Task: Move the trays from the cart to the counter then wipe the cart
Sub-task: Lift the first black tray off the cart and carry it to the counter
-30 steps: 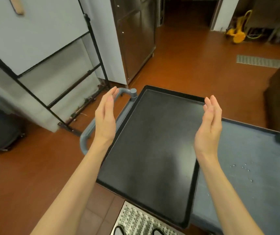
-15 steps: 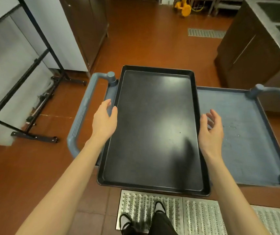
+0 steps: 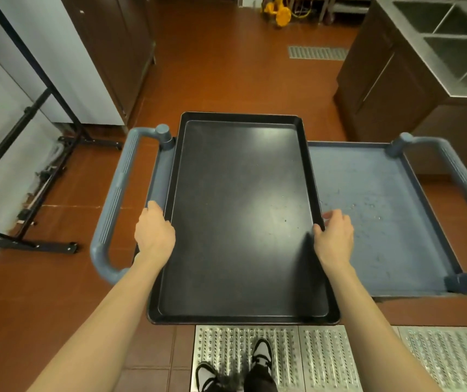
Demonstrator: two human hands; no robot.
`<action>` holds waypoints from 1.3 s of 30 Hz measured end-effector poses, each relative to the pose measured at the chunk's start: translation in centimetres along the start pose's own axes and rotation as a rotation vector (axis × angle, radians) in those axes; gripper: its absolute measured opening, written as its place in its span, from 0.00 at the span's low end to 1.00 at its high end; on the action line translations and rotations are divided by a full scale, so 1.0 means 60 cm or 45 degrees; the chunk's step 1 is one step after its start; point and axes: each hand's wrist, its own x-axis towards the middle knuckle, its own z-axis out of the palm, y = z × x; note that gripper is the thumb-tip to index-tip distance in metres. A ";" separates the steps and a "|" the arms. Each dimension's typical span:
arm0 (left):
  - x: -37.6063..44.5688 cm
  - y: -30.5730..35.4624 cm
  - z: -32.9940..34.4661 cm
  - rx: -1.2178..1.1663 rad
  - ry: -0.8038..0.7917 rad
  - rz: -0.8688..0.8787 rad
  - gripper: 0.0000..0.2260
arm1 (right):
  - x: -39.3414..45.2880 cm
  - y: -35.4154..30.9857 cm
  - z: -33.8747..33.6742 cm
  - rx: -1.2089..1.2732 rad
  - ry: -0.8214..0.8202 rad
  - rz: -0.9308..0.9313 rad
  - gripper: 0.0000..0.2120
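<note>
A large black tray [image 3: 240, 210] lies across the left half of the blue-grey cart [image 3: 373, 210], its near end sticking out past the cart's front edge. My left hand [image 3: 155, 232] grips the tray's left rim about midway, fingers curled under it. My right hand [image 3: 334, 236] holds the right rim at the same height, thumb on the edge. The tray is empty. Small water droplets dot the bare cart top to the right.
The cart has handles at the left [image 3: 113, 205] and right [image 3: 464, 176]. A black-framed rack [image 3: 28, 114] stands left. A steel sink counter [image 3: 447, 43] is at the upper right. Metal floor grates [image 3: 325, 357] lie under my feet; a yellow object [image 3: 279, 11] sits far back.
Both hands came down from above the tray and closed on its left and right rims. The view has swung so I face the cart squarely.
</note>
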 end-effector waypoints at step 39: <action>0.004 -0.007 -0.027 -0.368 -0.055 -0.025 0.08 | 0.023 0.021 -0.008 0.165 -0.059 -0.026 0.17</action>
